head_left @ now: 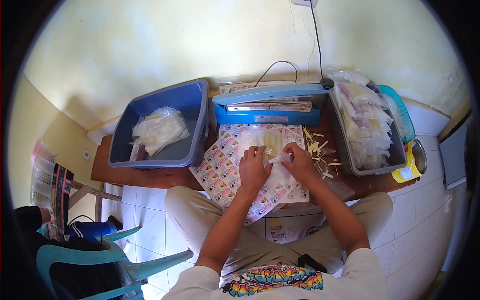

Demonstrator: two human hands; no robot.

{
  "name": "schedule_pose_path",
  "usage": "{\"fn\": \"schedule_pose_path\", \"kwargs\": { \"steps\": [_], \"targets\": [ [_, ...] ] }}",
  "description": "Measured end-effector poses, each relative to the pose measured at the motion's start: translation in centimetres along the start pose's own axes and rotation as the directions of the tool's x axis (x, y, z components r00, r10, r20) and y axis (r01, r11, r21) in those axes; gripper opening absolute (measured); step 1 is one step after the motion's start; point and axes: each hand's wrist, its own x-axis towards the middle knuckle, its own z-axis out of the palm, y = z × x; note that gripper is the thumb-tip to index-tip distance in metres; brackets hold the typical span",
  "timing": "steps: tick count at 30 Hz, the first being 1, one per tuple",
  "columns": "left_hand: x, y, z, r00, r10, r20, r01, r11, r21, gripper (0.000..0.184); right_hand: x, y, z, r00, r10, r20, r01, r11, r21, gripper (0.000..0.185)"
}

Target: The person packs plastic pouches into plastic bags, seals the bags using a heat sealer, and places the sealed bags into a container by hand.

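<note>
A clear plastic bag (270, 144) with something pale yellowish in it lies on printed label sheets (220, 170) in front of me. My left hand (254, 167) holds the bag's near left side, fingers on top and thumb toward the middle. At the bag's near right corner my right hand (299, 162) pinches the plastic between thumb and fingers. Just beyond stands a blue impulse sealer (272, 116), its long arm raised.
A grey-blue tub (200, 135) holding filled plastic bags stands at left. Another tub (353, 162), heaped with bags, is at right, beside a teal basket (406, 122) and a yellow can (407, 172). Yellowish scraps (316, 146) litter the wooden table (145, 173). A green chair (85, 254) is lower left.
</note>
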Motion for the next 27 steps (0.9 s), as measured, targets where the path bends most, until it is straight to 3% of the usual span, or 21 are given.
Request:
{"fn": "schedule_pose_path", "kwargs": {
  "steps": [4,8,10,13,16,20,23,25,27],
  "targets": [
    [-0.5,0.3,-1.9,0.999,0.035,-0.011,-0.035,0.998,-0.043,0.065,-1.2,-1.5,-0.9,0.998,-0.06,-0.005,0.06,0.998,-0.029,0.049],
    [-1.2,0.3,-4.5,0.995,0.096,-0.03,-0.097,0.994,-0.041,0.064,-2.8,-3.0,-2.0,0.977,-0.195,-0.082,0.179,0.968,-0.174,0.059],
    [-1.3,0.8,-7.2,0.98,0.197,-0.008,-0.196,0.972,-0.129,0.061,-3.2,-4.5,-2.9,0.966,-0.25,-0.069,0.229,0.946,-0.23,0.062],
    [-1.1,0.1,-9.5,0.98,0.187,-0.069,-0.199,0.935,-0.295,0.056,-3.0,-7.0,-3.7,0.939,-0.341,-0.047,0.324,0.921,-0.214,0.065],
    [-0.2,-0.9,-12.2,0.979,0.08,-0.188,-0.136,0.941,-0.31,0.049,-1.9,-10.6,-2.9,0.97,-0.243,-0.015,0.242,0.968,-0.059,0.064],
    [1.6,-3.4,-16.3,0.94,0.019,-0.341,-0.107,0.965,-0.241,0.038,1.9,-14.9,-0.1,0.94,-0.341,0.011,0.34,0.939,0.057,0.059],
    [3.8,-6.5,-19.0,0.931,-0.055,-0.361,-0.035,0.971,-0.237,0.033,6.2,-18.7,2.7,0.91,-0.414,0.033,0.406,0.904,0.135,0.055],
    [6.0,-9.1,-20.4,0.912,-0.067,-0.404,-0.026,0.975,-0.219,0.03,9.4,-20.8,4.7,0.838,-0.544,0.048,0.525,0.826,0.204,0.052],
    [7.7,-12.6,-21.4,0.878,-0.179,-0.445,0.105,0.977,-0.186,0.03,12.8,-22.9,7.2,0.83,-0.554,0.064,0.526,0.816,0.241,0.047]
  ]
}}
